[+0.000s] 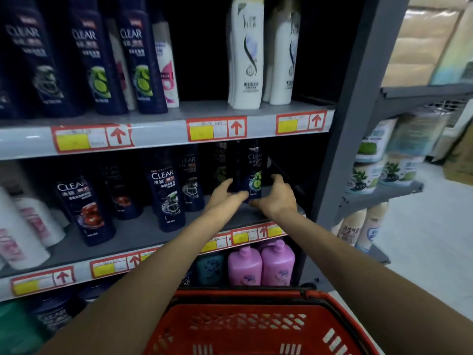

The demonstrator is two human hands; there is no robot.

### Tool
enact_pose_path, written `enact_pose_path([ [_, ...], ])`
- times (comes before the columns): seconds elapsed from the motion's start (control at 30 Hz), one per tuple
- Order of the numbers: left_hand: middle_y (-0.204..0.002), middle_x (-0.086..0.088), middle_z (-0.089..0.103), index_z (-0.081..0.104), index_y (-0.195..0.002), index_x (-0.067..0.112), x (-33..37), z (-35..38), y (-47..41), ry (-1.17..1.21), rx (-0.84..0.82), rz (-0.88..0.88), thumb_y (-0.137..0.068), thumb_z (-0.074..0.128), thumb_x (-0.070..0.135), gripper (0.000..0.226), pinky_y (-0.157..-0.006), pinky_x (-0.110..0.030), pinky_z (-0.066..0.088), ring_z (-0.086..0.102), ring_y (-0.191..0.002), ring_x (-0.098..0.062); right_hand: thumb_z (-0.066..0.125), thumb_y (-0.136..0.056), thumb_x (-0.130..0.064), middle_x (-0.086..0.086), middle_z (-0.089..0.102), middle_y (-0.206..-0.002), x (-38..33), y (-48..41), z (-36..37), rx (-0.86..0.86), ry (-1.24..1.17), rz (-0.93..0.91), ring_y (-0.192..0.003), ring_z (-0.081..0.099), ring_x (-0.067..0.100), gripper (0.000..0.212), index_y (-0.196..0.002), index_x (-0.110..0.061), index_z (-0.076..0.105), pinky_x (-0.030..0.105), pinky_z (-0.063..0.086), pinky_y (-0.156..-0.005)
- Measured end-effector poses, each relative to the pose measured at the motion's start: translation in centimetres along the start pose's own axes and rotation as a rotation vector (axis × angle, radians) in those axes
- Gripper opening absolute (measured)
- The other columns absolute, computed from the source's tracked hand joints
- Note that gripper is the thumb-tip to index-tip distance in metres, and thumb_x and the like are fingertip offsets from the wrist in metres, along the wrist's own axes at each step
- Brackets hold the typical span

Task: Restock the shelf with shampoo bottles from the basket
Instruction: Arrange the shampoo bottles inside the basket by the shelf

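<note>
Right of centre in the frame, both hands meet around a dark blue CLEAR shampoo bottle point(254, 167) with a green lime label. It is held upright over the right end of the middle shelf point(133, 239). The left hand point(226, 194) grips the bottle's left side with curled fingers point(231, 181). The right hand point(276, 198) wraps the right side, and its fingertips are lost behind the bottle. The hands cover the bottle's base, so I cannot tell whether it stands on the shelf board. Its cap fades into shadow under the upper shelf point(204, 108).

Just left of the held bottle, more dark CLEAR bottles point(167, 193) stand in rows. Those furthest back are too dim to read. On the upper shelf, tall white bottles point(247, 60) stand at upper centre, their tops cut off by the frame edge. The red and yellow price tags point(216, 129) along the shelf fronts are blurred and unreadable.

Pink pump bottles point(261, 265) stand on the shelf below, partly hidden by the forearms. The red basket point(243, 294) fills the lower centre. Only its rim and slotted walls show, the rest being cut off by the bottom edge. At the right, a side rack point(384, 193) carries blurred packets.
</note>
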State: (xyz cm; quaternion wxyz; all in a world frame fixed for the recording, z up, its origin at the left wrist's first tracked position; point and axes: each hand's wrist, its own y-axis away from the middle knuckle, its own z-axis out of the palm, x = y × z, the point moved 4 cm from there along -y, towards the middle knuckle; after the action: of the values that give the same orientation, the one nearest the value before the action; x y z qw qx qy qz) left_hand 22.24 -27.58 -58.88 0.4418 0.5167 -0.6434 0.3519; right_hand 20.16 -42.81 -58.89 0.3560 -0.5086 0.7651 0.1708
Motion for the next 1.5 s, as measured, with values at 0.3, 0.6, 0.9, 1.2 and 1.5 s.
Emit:
enact_pose_path([
  [0.3,-0.157,0.004,0.039,0.035,-0.154,0.036,0.8,-3.6,7.7,-0.411,-0.123,0.106,-0.087,0.066,0.047,0.075,-0.108,-0.024,0.033,0.04,-0.141,-0.017,0.09,-0.059,-0.051,0.015,0.046,-0.133,1.0,8.6,-3.9,-0.222,0.387,-0.191,-0.129,0.046,0.036,0.113,-0.152,-0.023,0.033,0.044,0.046,-0.107],
  [0.6,-0.161,0.005,0.03,0.022,-0.156,0.041,-0.6,-3.3,15.2,-0.874,-0.155,0.276,-0.083,0.055,0.066,0.085,-0.115,-0.04,0.036,0.031,-0.147,-0.018,0.082,-0.064,-0.065,0.013,0.031,-0.151,3.1,15.8,-5.2,-0.3,0.534,-0.326,-0.145,0.026,0.037,0.115,-0.158,-0.031,0.025,0.049,0.032,-0.117],
  [0.9,-0.154,0.008,0.036,0.026,-0.154,0.042,-6.5,1.3,19.5,-0.927,-0.256,0.259,-0.08,0.047,0.071,0.083,-0.108,-0.041,0.043,0.038,-0.141,-0.018,0.087,-0.07,-0.048,0.018,0.036,-0.151,11.3,21.2,-0.3,-0.568,0.498,-0.232,-0.141,0.035,0.039,0.112,-0.157,-0.019,0.024,0.044,0.038,-0.114],
  [1.2,-0.153,0.005,0.044,0.035,-0.151,0.04,-18.3,9.8,21.6,-0.748,-0.49,-0.086,-0.076,0.057,0.066,0.082,-0.112,-0.034,0.04,0.045,-0.139,-0.018,0.083,-0.08,-0.038,0.02,0.04,-0.151,22.1,24.7,8.3,-0.858,0.575,0.064,-0.136,0.047,0.036,0.095,-0.152,-0.013,0.027,0.036,0.046,-0.105],
  [1.5,-0.141,-0.008,0.056,0.05,-0.143,0.014,-26.7,16.7,20.6,-0.354,-0.496,-0.563,-0.09,0.07,0.024,0.057,-0.089,-0.022,0.038,0.053,-0.128,-0.024,0.083,-0.082,-0.031,0.011,0.059,-0.139,28.5,23.4,13.5,-0.948,0.603,0.199,-0.122,0.061,0.029,0.081,-0.148,-0.01,0.043,0.031,0.052,-0.094],
])
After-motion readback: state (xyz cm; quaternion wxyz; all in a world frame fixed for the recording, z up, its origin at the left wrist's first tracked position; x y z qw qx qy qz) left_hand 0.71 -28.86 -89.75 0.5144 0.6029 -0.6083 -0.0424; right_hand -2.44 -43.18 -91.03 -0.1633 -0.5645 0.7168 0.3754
